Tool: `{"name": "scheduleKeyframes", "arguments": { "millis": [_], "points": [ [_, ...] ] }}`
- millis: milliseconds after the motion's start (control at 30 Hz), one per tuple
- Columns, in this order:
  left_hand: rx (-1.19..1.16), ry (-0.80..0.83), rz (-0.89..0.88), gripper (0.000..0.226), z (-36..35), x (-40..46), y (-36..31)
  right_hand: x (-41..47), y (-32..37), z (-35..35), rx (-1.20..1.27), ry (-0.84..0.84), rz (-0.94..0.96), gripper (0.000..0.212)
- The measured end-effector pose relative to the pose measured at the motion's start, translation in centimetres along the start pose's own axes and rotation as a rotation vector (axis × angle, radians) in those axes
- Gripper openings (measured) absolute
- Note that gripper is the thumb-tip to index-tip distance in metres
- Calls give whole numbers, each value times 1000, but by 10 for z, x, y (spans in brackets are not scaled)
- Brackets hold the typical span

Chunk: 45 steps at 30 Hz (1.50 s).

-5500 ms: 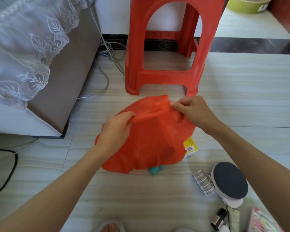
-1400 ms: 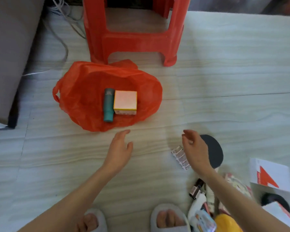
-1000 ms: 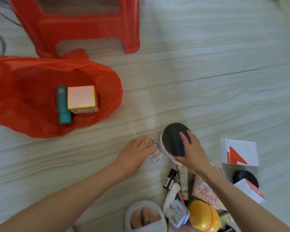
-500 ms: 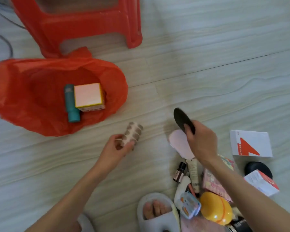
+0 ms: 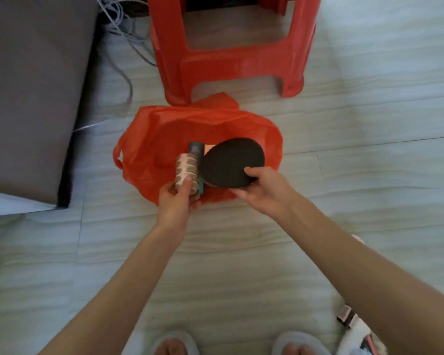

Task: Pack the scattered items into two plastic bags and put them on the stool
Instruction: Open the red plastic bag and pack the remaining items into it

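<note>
Two feet: two pale grey slippers (image 5: pixel 176 345) with bare toes show at the bottom edge, on the pale wood-pattern floor (image 5: pixel 369 175).
Small items at the lower right: a few pale packed things (image 5: pixel 354 331) lie beside the right arm, too blurred to tell what they are.
Left hand: the left hand (image 5: pixel 176 201) is over the near edge of the bag; its thumb and fingers are clamped on the lower end of a small pinkish card with rows of round brown dots (image 5: pixel 187 172), which stands upright above the bag opening.
Right hand: the right hand (image 5: pixel 263 190) is just beside the left one; its thumb lies on top and the other fingers are under the near rim of a flat black oval disc with a pale underside (image 5: pixel 232 162), so the fingers are closed on this disc. The disc is tilted and is held over the right part of the bag opening.
Bag: the thin red plastic bag (image 5: pixel 164 129) lies open on the floor, just in front of the stool, with one handle loop at its left side.
Inside the bag: a teal tube (image 5: pixel 195 148) lies in the bag, half hidden behind the card; a small piece of a pink and yellow box (image 5: pixel 208 147) shows between the tube and the disc.
Stool: the red plastic stool (image 5: pixel 231 60) stands behind the bag; the bag's far handle touches its front left leg.
Far left: a grey-brown upholstered block (image 5: pixel 34 98) stands on the floor, with white cables (image 5: pixel 123 39) between it and the stool.
</note>
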<state>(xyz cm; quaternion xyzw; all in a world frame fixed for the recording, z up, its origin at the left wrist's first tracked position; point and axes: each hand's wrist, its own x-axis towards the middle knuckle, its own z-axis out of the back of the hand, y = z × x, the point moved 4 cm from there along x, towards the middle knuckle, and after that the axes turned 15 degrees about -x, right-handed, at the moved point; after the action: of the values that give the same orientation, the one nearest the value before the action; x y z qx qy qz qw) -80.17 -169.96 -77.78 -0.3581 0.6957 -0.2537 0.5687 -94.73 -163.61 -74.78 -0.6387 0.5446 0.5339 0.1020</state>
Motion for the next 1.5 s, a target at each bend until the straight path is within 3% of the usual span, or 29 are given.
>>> {"name": "scheduleKeyframes", "arguments": {
  "millis": [133, 233, 300, 433, 567, 667, 800, 900, 1000, 1167, 1333, 1400, 1500],
  "points": [
    [21, 34, -115, 38, -20, 28, -17, 34, 9, -26, 31, 64, 31, 24],
    [176, 95, -166, 48, -18, 39, -13, 34, 8, -27, -128, 83, 30, 40],
    [303, 162, -210, 48, -12, 31, -1, 29, 2, -9, -241, 70, 28, 39],
    [665, 328, -333, 46, 2, -4, 48, 3, -7, 67, -465, -137, 109, 22],
    [1119, 654, -494, 46, 1, -54, 110, -47, -17, 174, -949, -532, 253, 19],
    [1317, 899, -597, 46, -12, -89, 157, -93, -37, 241, -1288, -763, 209, 23],
    [1557, 1245, -600, 56, -49, -136, 197, -125, -57, 285, -1609, -833, 220, 30],
    [1525, 1460, -789, 57, -72, -160, 219, -128, -63, 301, -1846, -833, 244, 41],
    [1555, 1575, -878, 59, -85, -168, 238, -124, -71, 312, -2050, -781, 219, 45],
    [1649, 1524, -823, 57, -99, -163, 245, -114, -81, 309, -2273, -698, 88, 45],
    [1561, 1385, -716, 37, -101, -158, 236, -104, -74, 300, -2237, -707, -79, 49],
    [1448, 1348, -723, 32, -98, -152, 231, -100, -76, 299, -2154, -726, -78, 38],
    [1445, 1217, -787, 47, -87, -138, 221, -106, -77, 292, -2021, -810, 82, 26]
  ]
}}
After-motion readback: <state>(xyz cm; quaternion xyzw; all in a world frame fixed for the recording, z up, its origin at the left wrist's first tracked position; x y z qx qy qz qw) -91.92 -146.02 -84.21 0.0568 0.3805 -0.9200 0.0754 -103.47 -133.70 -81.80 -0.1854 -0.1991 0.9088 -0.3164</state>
